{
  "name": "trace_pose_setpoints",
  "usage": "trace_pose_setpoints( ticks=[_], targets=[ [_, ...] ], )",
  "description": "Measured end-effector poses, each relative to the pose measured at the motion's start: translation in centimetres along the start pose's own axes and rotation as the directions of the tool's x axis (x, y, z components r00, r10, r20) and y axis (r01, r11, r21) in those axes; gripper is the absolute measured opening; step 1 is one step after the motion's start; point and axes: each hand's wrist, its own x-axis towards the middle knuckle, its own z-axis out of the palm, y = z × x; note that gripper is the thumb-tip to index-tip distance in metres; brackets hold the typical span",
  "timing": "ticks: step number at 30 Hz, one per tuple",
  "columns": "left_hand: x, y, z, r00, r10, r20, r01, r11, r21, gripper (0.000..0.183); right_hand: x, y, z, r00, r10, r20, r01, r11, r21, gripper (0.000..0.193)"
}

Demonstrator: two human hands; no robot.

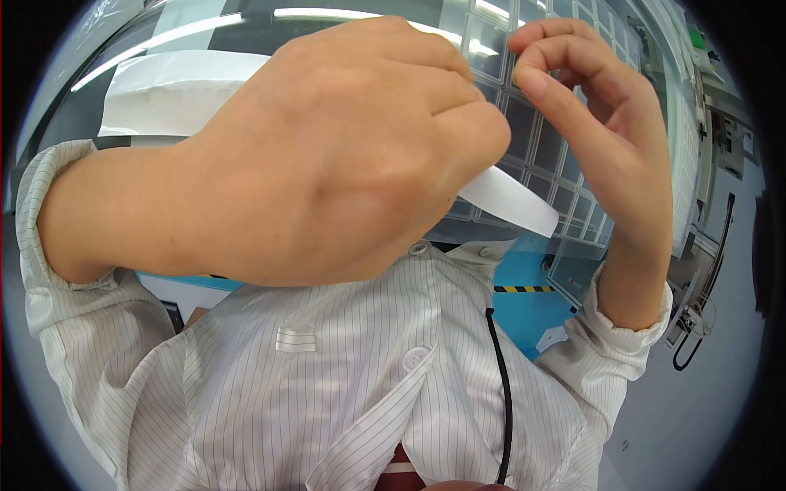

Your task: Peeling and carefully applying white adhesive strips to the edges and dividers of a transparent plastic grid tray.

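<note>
My left hand (352, 155) fills the middle of the view, back toward the camera and very close. Its fingers curl closed, and what they hold, if anything, is hidden behind the knuckles. A curved white strip (514, 203) sticks out past its lower right side; whether the hand grips it I cannot tell. Behind the wrist shows a wider white sheet (168, 94), perhaps part of the same piece. To the right, my right hand (610, 123) is raised over a clear compartment box. Thumb and forefinger tips come together in a pinch, with nothing I can make out between them.
The clear compartment box (547, 135) with a grid of cells stands beyond the hands, at right. A blue surface (520, 319) with black-and-yellow tape (524, 289) lies below it. A black cable (499, 385) hangs over my striped coat. Equipment (700, 315) is at far right.
</note>
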Motion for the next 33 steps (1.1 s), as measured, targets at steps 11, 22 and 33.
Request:
trace_pose_setpoints(
  ticks=[11,22,33],
  targets=[
    [-0.8,-0.2,-0.4,0.996,0.084,-0.019,-0.084,0.996,0.03,0.014,1.7,-4.0,0.9,0.976,0.201,-0.08,-0.208,0.974,-0.094,0.012],
    [-1.6,0.8,-0.9,1.0,0.002,-0.022,-0.003,0.999,-0.041,0.012,1.2,-2.8,1.9,0.987,0.12,-0.106,-0.131,0.986,-0.099,0.01],
    [-3.1,0.5,-1.4,0.996,-0.083,-0.016,0.081,0.991,-0.102,0.01,2.5,-5.1,2.1,0.976,0.202,-0.08,-0.21,0.972,-0.106,0.008]
  ],
)
